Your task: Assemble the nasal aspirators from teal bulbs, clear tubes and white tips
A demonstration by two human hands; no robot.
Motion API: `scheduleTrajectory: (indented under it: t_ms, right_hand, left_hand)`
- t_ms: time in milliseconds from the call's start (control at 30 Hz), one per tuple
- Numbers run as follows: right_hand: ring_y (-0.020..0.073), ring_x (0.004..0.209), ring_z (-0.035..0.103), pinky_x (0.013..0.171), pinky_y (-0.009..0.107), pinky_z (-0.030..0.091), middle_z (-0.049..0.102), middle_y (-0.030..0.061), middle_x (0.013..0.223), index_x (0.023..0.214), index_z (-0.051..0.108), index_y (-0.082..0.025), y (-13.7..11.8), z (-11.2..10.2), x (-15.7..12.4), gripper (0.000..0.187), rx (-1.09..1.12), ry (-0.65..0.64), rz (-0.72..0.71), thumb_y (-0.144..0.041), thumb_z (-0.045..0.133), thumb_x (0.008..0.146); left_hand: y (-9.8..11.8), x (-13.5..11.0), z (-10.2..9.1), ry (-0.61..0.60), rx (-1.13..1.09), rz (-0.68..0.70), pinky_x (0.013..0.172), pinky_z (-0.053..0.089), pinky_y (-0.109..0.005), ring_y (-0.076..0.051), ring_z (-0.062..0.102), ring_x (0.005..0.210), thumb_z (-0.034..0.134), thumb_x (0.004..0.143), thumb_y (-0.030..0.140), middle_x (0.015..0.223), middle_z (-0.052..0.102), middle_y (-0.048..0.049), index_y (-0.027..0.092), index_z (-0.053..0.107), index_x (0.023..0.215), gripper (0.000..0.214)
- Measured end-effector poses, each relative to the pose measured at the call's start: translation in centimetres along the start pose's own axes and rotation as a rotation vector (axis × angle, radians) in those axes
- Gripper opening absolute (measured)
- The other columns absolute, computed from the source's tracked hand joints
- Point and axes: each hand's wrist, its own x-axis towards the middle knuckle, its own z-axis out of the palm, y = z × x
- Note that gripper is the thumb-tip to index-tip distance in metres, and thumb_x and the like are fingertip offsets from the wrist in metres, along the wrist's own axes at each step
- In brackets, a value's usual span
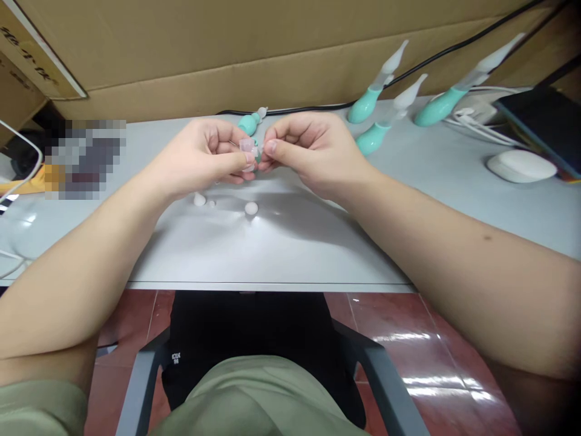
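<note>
Between thumb and fingers, my left hand (209, 151) grips a small clear plastic tube piece (247, 146) above the table. My right hand (308, 148) pinches at the right end of the same piece; whether a separate tiny part sits in that pinch, I cannot make out. Just behind the hands lies a teal bulb (249, 123) with a whitish tip, partly hidden by my fingers. Below my left hand, small white parts rest on the table: a pointed tip (200, 199), a tiny bit (212, 204) and a rounded piece (251, 209).
Teal bulb aspirators with white tips stand at the right: one (363, 104) at the back, one (374, 136) nearer, one (440, 106) farther right. A white oval case (521, 165) and white cables (481, 121) lie beyond. Cardboard (181, 48) walls the back; a black cable (454, 51) runs along it.
</note>
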Motion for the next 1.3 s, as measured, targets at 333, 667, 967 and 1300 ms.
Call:
scheduleTrajectory:
  t_ms: [333,667,967,1300]
  right_hand:
    - [0.0207,0.082,0.071,0.084,0.037,0.067,0.084,0.0018,0.089,0.085,0.088,-0.027,0.2,-1.5,0.2,0.025,-0.179,-0.086,-0.017,-0.006,0.101,0.087]
    - [0.0246,0.090,0.073,0.087,0.041,0.057,0.084,0.0002,0.094,0.095,0.080,-0.027,0.3,-1.6,0.1,0.030,-0.590,-0.231,-0.008,0.001,0.090,0.089]
    - [0.0232,0.087,0.066,0.083,0.041,0.050,0.079,0.0003,0.094,0.097,0.080,-0.025,-0.8,-1.9,0.2,0.029,-0.671,-0.258,0.028,0.001,0.079,0.084]
    - [0.0321,0.099,0.073,0.096,0.049,0.058,0.082,0.0045,0.099,0.094,0.079,-0.031,0.1,-2.4,0.3,0.015,-0.525,-0.117,-0.091,-0.019,0.084,0.087]
  left_hand:
    - [-0.6,-0.1,-0.2,0.033,0.309,0.221,0.084,0.072,-0.045,-0.026,0.083,0.091,0.099,0.093,0.027,0.101,0.089,-0.0082,0.024,0.086,0.100,0.015]
    - [-1.1,0.0,0.9,0.024,0.511,0.202,0.084,0.064,-0.044,-0.026,0.079,0.086,0.086,0.092,0.015,0.092,0.085,-0.0044,0.026,0.086,0.105,0.017]
    - [-1.0,0.4,0.8,-0.041,0.880,0.135,0.083,0.056,-0.044,-0.034,0.084,0.100,0.089,0.096,0.023,0.104,0.090,-0.0070,0.027,0.088,0.113,0.018]
    - [0.3,-1.0,-0.2,0.079,0.726,0.507,0.097,0.066,-0.052,-0.033,0.086,0.104,0.084,0.102,0.041,0.113,0.096,-0.0085,0.032,0.092,0.116,0.019]
